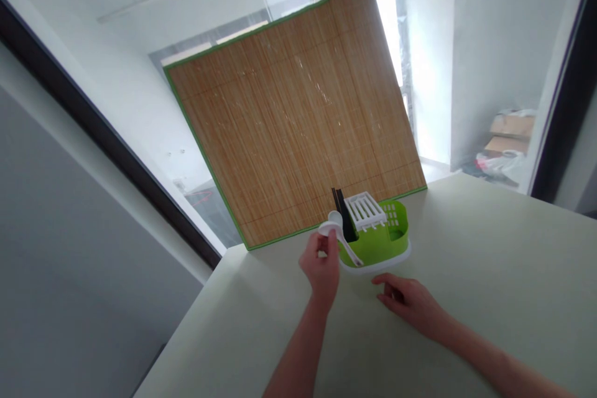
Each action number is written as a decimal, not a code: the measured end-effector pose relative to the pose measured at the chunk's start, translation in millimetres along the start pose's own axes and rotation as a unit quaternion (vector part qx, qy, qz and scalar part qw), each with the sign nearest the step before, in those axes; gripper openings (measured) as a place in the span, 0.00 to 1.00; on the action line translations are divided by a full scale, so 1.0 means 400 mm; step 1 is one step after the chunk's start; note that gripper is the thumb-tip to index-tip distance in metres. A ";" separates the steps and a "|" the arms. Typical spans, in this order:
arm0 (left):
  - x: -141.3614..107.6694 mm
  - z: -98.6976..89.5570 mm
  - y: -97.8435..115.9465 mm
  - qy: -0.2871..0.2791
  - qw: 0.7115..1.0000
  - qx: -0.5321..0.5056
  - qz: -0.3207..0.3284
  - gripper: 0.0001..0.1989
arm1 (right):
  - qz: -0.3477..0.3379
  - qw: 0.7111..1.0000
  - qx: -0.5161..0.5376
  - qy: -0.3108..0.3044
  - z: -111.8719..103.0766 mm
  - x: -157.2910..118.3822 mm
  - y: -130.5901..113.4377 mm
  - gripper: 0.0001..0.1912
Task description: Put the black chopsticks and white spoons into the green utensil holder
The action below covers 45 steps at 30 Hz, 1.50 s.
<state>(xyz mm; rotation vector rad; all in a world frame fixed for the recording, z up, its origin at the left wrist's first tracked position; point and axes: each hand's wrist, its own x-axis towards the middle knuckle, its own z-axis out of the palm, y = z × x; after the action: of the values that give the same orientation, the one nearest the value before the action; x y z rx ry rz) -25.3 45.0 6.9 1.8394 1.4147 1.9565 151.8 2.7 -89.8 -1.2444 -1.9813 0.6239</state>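
My left hand is raised over the pale table and pinches a white spoon, its bowl up and its handle slanting down toward the green utensil holder. The holder has a white slatted insert, a white base, and dark chopsticks standing in its left side. My right hand lies low on the table just in front of the holder, fingers spread and holding nothing.
A bamboo mat with green edging leans upright behind the holder against the window. Cardboard boxes and bags lie beyond the glass at the right. The table's left edge drops off beside a grey wall.
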 end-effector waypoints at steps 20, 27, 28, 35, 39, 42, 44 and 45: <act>0.106 0.083 -0.144 -0.095 0.955 0.282 -0.023 0.15 | -0.011 0.998 -0.044 -0.037 0.004 -0.008 -0.009 0.12; 0.120 0.090 -0.157 -0.153 0.934 0.322 -0.011 0.11 | -0.023 0.997 -0.049 -0.054 0.005 -0.010 -0.012 0.11; 0.122 0.089 -0.156 -0.153 0.934 0.323 -0.011 0.11 | -0.024 0.997 -0.048 -0.057 0.004 -0.010 -0.012 0.11; 0.060 0.066 -0.132 -0.104 0.953 0.285 0.014 0.09 | -0.034 0.997 -0.057 -0.050 0.003 -0.009 -0.010 0.11; -0.085 0.037 -0.138 -0.181 0.968 0.176 0.004 0.13 | -0.019 0.997 -0.069 -0.017 -0.003 -0.009 -0.002 0.10; -0.206 0.014 -0.150 -0.316 0.935 0.147 -0.063 0.16 | -0.008 0.997 -0.065 0.046 -0.010 -0.007 0.009 0.11; -0.263 0.003 -0.154 -0.381 0.905 0.173 -0.067 0.15 | -0.010 0.994 -0.048 0.102 -0.016 -0.004 0.019 0.14; -0.281 0.001 -0.155 -0.404 0.893 0.191 -0.057 0.14 | -0.013 0.991 -0.041 0.130 -0.020 -0.001 0.025 0.15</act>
<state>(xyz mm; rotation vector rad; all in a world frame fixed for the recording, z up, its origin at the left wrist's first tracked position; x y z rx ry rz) -26.2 8.9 -116.3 2.2437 1.5786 0.6804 163.7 6.9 -92.0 -1.2780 -1.8167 0.3488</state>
